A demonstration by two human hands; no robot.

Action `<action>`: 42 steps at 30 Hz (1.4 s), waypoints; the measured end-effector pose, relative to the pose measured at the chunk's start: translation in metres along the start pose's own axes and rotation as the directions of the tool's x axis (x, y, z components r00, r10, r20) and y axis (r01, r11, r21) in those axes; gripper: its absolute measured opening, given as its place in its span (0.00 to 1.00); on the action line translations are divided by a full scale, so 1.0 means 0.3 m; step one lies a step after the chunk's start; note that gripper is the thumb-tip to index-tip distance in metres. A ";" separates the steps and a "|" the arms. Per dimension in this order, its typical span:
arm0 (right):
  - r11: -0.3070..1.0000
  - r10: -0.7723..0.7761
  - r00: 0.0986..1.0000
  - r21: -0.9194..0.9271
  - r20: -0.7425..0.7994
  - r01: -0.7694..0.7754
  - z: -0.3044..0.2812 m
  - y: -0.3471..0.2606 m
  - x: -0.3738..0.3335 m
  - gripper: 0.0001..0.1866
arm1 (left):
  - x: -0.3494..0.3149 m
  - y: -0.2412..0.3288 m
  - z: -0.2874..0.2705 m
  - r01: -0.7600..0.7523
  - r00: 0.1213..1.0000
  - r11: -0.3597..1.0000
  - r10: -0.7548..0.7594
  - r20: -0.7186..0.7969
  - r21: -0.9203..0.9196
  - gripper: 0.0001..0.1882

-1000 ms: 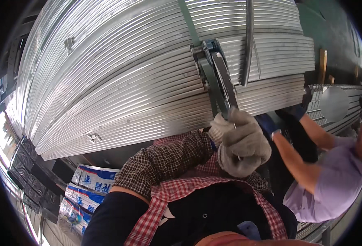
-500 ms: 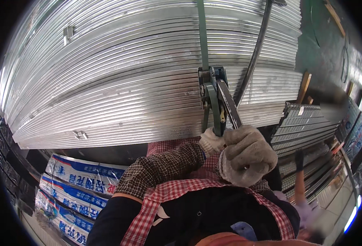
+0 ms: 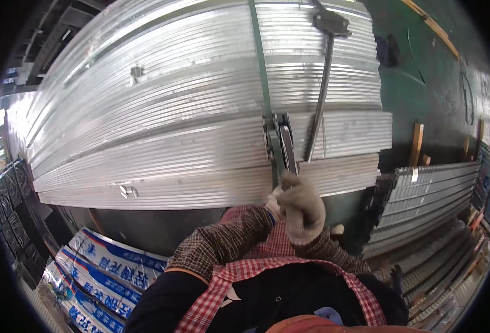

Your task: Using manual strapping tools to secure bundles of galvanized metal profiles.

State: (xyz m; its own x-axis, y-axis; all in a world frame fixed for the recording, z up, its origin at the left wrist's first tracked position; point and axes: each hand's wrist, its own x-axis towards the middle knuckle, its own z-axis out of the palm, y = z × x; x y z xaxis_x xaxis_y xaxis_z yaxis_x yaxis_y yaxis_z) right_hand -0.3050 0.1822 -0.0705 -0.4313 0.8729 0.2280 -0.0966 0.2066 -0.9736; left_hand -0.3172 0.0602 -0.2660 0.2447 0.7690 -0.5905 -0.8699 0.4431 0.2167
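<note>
A strapping tensioner (image 3: 279, 139) sits on bundled silvery metal profiles (image 3: 161, 133), with a green strap (image 3: 260, 61) running through it and away across the bundle. My right hand (image 3: 301, 213), in a grey knitted glove, is closed around the lower end of the tensioner's lever. Beside it, my left hand (image 3: 273, 206), in a pale glove, is closed at the strap's near end below the tensioner; its fingers are partly hidden by the right hand. A long-handled metal tool (image 3: 321, 89) with a dark head lies on the profiles to the right.
Small metal clips (image 3: 128, 192) lie near the bundle's front edge, and another clip (image 3: 136, 74) farther back. Blue-and-white wrapped packs (image 3: 109, 266) are at lower left. Ribbed grey panels (image 3: 428, 194) and long bars (image 3: 450, 266) lie at right, near wooden blocks (image 3: 417, 143).
The view has shifted, showing more of the floor and the tool's head. The lever now lies closer in line with the strap, and my right hand has come left, nearer my left hand.
</note>
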 end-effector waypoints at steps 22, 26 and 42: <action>0.958 -0.220 0.969 0.164 -0.108 0.236 0.002 0.040 0.095 0.09 | -0.243 0.100 -0.199 0.655 0.668 0.747 -0.643 0.375 0.115 0.27; 0.994 -0.070 0.951 0.063 -0.300 0.093 0.057 -0.023 0.174 0.06 | -0.292 0.231 -0.212 0.626 0.621 0.722 -0.690 0.373 0.293 0.29; 0.856 0.514 0.857 -0.092 0.047 -0.508 -0.145 -0.067 0.121 0.37 | -0.391 0.545 0.203 0.107 0.980 0.590 0.073 -0.185 0.800 0.38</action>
State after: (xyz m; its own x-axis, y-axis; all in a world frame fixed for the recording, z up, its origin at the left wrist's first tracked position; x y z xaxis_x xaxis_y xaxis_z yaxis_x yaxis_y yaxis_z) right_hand -0.2799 0.2290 -0.0424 -0.4615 0.8330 -0.3052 0.2190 -0.2264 -0.9491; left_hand -0.4621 0.0704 -0.1138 0.0969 0.7006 -0.7069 -0.1446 0.7126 0.6865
